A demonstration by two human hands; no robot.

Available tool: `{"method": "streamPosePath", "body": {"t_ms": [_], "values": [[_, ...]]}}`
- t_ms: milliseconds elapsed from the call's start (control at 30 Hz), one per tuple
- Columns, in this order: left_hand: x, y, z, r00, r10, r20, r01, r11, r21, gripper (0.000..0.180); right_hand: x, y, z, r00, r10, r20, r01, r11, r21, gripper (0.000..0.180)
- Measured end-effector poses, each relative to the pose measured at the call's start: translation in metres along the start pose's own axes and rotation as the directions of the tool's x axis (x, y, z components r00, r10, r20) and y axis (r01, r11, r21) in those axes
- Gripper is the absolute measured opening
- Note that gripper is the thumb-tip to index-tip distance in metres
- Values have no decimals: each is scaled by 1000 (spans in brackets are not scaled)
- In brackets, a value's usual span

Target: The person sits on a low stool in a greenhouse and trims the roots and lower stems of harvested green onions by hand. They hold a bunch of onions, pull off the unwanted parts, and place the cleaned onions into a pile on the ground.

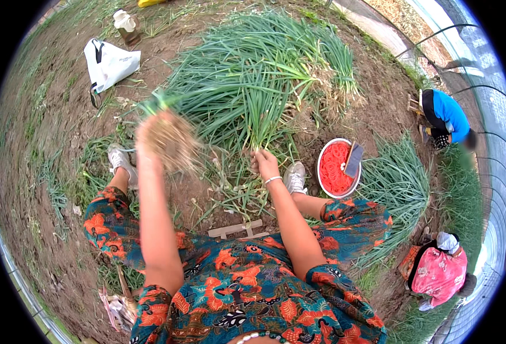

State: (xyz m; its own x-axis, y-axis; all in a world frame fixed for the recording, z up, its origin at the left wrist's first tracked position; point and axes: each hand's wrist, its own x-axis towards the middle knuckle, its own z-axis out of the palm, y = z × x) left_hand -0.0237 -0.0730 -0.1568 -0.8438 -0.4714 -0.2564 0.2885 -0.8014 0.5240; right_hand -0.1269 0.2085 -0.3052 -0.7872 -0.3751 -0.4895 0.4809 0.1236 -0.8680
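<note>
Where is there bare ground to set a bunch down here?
Bare soil lies left of the white bag, and between the onion pile and the red bowl. It is crowded ahead of both hands, left hand, right hand.

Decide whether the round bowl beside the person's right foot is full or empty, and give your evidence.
Full: the white-rimmed bowl is filled nearly to its rim with red rubber bands, and a flat dark tool rests on top.

Bare brown soil (46, 114) is lying underfoot, with sparse grass (52, 189) growing at the left. Clear tunnel sheeting (493, 114) on curved hoops (430, 37) is arching along the right, and daylight is falling evenly through it.
</note>
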Motion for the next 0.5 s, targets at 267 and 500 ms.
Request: {"method": "streamPosePath", "body": {"t_ms": [267, 500], "values": [[38, 84, 61, 928, 263, 264, -296, 951, 92, 22, 94, 62, -7, 933, -84, -351, -131, 829, -544, 35], [16, -65, -68, 887, -321, -330, 394, 901, 181, 18, 105, 35, 1, 937, -2, -349, -251, 692, -677, 34]]}}
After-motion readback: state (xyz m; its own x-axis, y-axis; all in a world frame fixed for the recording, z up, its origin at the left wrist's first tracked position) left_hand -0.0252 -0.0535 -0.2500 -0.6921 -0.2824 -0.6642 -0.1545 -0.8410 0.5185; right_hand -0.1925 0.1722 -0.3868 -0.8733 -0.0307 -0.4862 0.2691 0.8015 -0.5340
